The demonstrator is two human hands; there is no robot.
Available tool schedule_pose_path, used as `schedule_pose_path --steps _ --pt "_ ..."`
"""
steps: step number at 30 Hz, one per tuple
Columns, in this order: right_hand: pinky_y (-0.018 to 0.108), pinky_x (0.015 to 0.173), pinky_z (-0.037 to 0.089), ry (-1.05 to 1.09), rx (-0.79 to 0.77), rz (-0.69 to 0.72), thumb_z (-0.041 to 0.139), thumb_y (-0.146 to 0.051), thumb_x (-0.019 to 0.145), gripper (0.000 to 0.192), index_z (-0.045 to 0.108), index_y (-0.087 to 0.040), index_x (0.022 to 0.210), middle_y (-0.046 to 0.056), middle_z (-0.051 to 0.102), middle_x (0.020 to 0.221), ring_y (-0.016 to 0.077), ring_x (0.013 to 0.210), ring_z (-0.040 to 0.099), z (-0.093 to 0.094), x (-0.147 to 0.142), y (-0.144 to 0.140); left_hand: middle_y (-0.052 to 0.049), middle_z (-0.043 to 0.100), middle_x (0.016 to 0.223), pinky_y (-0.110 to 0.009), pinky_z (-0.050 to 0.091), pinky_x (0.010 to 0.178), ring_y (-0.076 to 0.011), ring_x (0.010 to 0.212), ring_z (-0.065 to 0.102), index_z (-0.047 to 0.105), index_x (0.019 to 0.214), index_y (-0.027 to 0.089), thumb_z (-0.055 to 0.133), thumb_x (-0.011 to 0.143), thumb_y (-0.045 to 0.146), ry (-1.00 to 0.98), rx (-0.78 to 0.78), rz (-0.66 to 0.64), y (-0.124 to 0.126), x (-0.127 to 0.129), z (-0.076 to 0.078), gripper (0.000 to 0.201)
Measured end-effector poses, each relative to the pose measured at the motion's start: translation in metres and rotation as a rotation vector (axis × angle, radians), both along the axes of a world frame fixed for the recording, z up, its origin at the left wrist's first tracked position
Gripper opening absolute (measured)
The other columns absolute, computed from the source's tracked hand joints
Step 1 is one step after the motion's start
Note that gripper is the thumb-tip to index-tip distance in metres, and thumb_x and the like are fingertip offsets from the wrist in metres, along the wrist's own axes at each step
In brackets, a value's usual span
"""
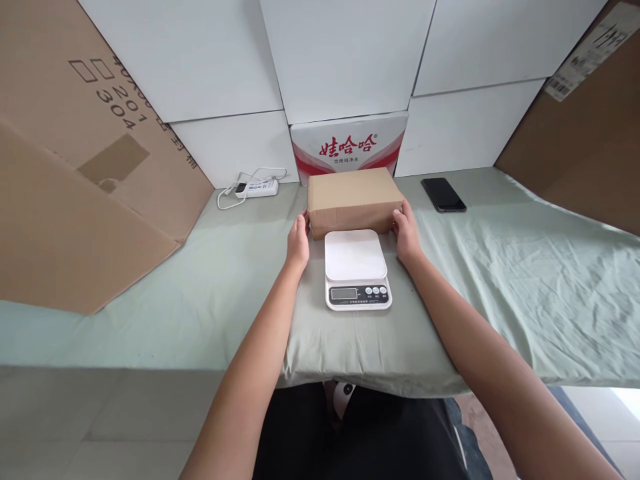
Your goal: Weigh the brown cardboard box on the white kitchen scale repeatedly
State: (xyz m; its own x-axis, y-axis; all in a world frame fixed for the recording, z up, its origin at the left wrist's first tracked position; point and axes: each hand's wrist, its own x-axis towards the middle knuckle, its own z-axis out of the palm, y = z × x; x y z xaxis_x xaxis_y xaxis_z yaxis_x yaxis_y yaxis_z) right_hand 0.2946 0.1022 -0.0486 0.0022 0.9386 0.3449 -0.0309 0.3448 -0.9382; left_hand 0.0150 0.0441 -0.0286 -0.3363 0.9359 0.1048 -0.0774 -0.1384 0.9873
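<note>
A closed brown cardboard box (355, 193) lies behind a white digital kitchen scale (356, 257) on the cloth-covered table. At the box's left end my left hand (299, 241) grips the side, its thumb toward me and the other fingers partly hidden. My right hand (406, 230) holds the opposite end in the same way, fingers wrapped round the corner. The scale stands between my forearms with a bare platform. Its display looks blank, and a row of round buttons sits beside it.
A white power strip (257, 188) with a coiled cable lies back left. To the back right is a black smartphone (443, 195). Large cardboard panels (90, 167) flank both sides. White boxes and a red-and-white printed carton (350, 148) form the rear wall. A green cloth (240, 300) covers the table.
</note>
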Motion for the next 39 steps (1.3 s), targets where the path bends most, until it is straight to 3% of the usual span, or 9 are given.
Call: schedule_pose_path --steps 18,26,39 --pt "0.06 0.142 0.042 0.007 -0.015 -0.064 0.067 -0.076 0.09 0.069 0.066 -0.034 0.145 0.003 0.07 0.163 0.038 0.164 0.053 0.012 -0.008 -0.01 -0.014 0.071 0.165 -0.042 0.053 0.129 -0.0317 0.156 0.066 0.067 0.159 0.023 0.039 0.109 0.083 0.077 0.001 -0.023 0.002 -0.003 -0.01 0.082" --pt "0.057 0.137 0.049 -0.07 0.012 -0.057 0.06 -0.075 0.096 0.068 0.062 -0.035 0.151 0.004 0.069 0.164 0.0365 0.162 0.056 0.01 -0.005 -0.008 -0.013 0.069 0.168 -0.042 0.051 0.13 -0.0314 0.159 0.064 0.066 0.16 0.024 0.039 0.109 0.083 0.092 0.004 -0.024 0.003 -0.004 -0.012 0.083" --pt "0.061 0.145 0.037 0.012 -0.039 -0.032 0.071 -0.078 0.086 0.076 0.064 -0.036 0.149 0.002 0.066 0.17 0.0375 0.166 0.052 0.017 -0.009 -0.013 -0.012 0.071 0.166 -0.042 0.05 0.131 -0.0308 0.16 0.063 0.069 0.156 0.027 0.041 0.107 0.087 0.097 0.007 -0.021 0.002 -0.004 -0.011 0.083"
